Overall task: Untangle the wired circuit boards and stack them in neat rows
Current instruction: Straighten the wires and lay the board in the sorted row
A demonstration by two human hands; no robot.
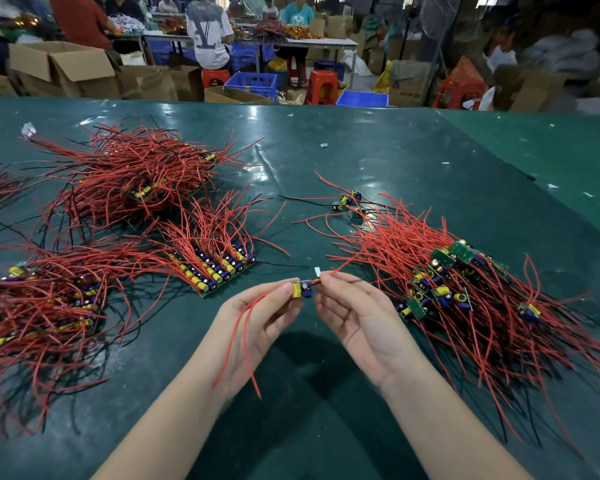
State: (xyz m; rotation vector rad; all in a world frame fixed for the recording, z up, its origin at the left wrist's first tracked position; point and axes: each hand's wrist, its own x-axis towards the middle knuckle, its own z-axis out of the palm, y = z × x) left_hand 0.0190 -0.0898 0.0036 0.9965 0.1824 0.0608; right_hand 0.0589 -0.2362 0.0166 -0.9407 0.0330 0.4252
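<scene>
The left hand (257, 320) pinches a small circuit board (301, 289) between thumb and fingertips, palm turned up, the board's yellow capacitor facing the camera. Two red wires (243, 341) from that board hang down across the left palm toward the near edge. The right hand (354, 313) sits just beside it, palm up too, its thumb and forefinger pinching another red wire (336, 270) right where it leaves the board; that wire runs off to the right and far side into the tangled pile (465, 296). Both hands hover above the green table (378, 161), near its middle.

The tangled pile lies right of the hands, a loose heap of green boards and red and black wires. A few stray boards (347, 200) lie farther off, beyond that pile. Left of the hands, a neat row of boards (219, 268) stands packed side by side, its wires fanning away to the far side. Another stacked group (56, 299) rests at the near left, and a big bundle (132, 174) sits at the far left. Small white scraps dot the table.

Beyond the table's far edge stand cardboard boxes (63, 67), blue crates (252, 83) and red stools (321, 86), with seated people working at other tables.
</scene>
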